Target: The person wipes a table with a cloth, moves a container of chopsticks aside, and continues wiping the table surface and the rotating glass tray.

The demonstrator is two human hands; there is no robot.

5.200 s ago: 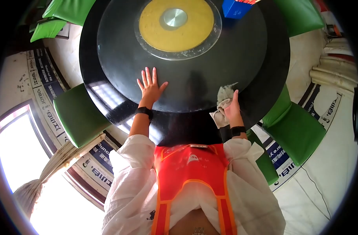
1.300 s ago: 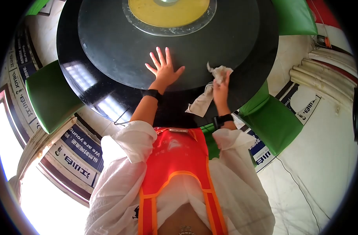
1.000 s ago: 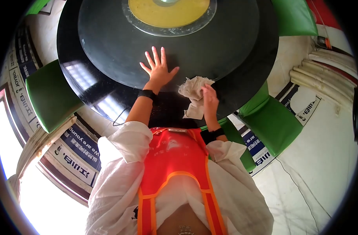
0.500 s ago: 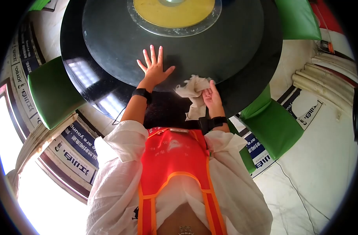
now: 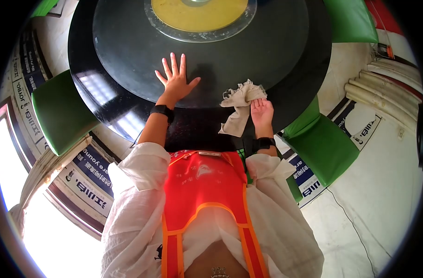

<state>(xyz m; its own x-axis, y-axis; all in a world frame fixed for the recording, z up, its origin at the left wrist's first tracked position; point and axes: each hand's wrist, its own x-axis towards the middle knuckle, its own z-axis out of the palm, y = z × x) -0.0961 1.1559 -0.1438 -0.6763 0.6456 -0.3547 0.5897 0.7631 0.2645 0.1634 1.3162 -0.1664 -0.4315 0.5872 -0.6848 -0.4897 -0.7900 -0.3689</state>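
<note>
Resting flat on the turntable (image 5: 267,46), the left hand (image 5: 174,82) has its fingers spread. The right hand (image 5: 262,112) pinches a cloth (image 5: 241,99) at the table (image 5: 81,69) edge, where it drapes downward. Green chairs (image 5: 58,111) (image 5: 329,146) flank the table.

Hands on the round black worktop (image 5: 285,88)
Left hand (image 5: 175,83) lies flat, fingers spread; right hand (image 5: 262,112) grips a pale cloth (image 5: 239,103).
</note>
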